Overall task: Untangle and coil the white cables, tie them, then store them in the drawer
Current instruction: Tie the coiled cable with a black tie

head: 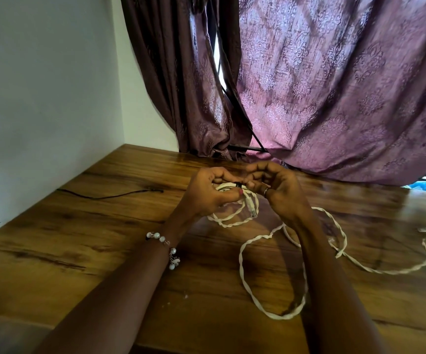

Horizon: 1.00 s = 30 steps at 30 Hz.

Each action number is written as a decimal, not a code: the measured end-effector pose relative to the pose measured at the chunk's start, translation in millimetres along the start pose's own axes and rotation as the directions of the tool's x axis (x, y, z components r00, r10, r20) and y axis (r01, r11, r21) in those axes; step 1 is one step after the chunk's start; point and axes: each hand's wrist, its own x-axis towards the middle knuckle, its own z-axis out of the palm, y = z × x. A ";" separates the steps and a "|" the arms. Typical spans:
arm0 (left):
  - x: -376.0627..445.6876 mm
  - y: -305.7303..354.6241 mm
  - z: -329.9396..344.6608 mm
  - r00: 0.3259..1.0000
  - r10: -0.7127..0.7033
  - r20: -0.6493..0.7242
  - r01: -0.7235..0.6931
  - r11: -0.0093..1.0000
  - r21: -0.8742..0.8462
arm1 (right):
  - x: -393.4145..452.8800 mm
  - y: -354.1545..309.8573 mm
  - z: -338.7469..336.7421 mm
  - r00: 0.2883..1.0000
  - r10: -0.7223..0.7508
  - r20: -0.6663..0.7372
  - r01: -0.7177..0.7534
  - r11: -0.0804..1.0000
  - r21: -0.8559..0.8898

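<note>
A small coil of white cable hangs between my two hands above the wooden table. My left hand grips the coil's upper part, thumb pressed on it. My right hand pinches a small black tie at the top of the coil. A clear plug dangles from the coil. Twisted white cable lies loose in a big loop under my right forearm and trails off to the right. No drawer is in view.
A thin black wire lies on the table at the left near the white wall. Purple patterned curtains hang behind the table's far edge. A bead bracelet is on my left wrist.
</note>
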 end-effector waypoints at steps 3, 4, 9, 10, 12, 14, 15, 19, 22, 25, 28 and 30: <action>0.9 -1.0 -0.6 1.000 0.006 0.018 -0.007 0.999 0.044 | -1.0 1.8 -1.8 0.999 0.043 -0.026 -0.041 0.997 0.059; 0.5 0.0 -0.4 1.000 0.004 0.027 -0.005 0.999 0.050 | -1.2 2.3 -1.5 0.998 0.051 -0.034 -0.049 0.997 0.063; -1.4 3.8 -0.8 1.000 0.003 0.031 -0.004 0.999 0.036 | 0.7 0.6 4.6 0.998 -0.032 -0.056 0.024 0.991 -0.132; -0.8 2.9 -2.3 1.000 0.000 0.029 -0.001 0.999 0.034 | 1.1 -0.2 6.7 0.997 -0.055 -0.053 0.045 0.983 -0.180; -1.0 4.1 -4.0 0.999 -0.005 0.035 0.004 1.000 0.027 | 1.6 -2.0 9.7 0.993 -0.112 -0.042 0.096 0.953 -0.289; -1.3 5.4 -3.9 0.999 0.002 0.046 -0.003 1.000 0.017 | 1.2 -4.7 12.1 0.982 -0.187 -0.025 0.163 0.906 -0.391; -1.7 6.2 -3.5 0.999 0.004 0.048 -0.004 1.000 0.014 | 1.0 -5.5 12.8 0.975 -0.219 -0.022 0.191 0.889 -0.417; -1.4 6.6 -2.5 0.999 0.012 0.031 -0.013 0.999 0.034 | 1.9 -6.5 12.6 0.973 -0.213 -0.086 0.163 0.905 -0.392; -1.7 7.4 -0.8 1.000 0.008 0.025 -0.008 1.000 0.020 | 3.4 -5.8 14.0 0.981 -0.123 -0.152 0.085 0.969 -0.233; -1.6 6.9 0.6 1.000 -0.005 0.005 0.005 1.000 -0.009 | 3.9 -3.9 16.8 0.978 -0.072 -0.198 0.071 0.997 -0.014; -1.1 6.9 0.8 1.000 -0.010 0.001 0.010 1.000 -0.021 | 5.2 -2.4 19.4 0.971 0.019 -0.238 0.023 0.985 0.170; -1.3 7.9 0.9 1.000 -0.010 0.004 0.010 0.999 -0.036 | 5.6 -1.2 18.5 0.961 0.075 -0.267 -0.028 0.984 0.176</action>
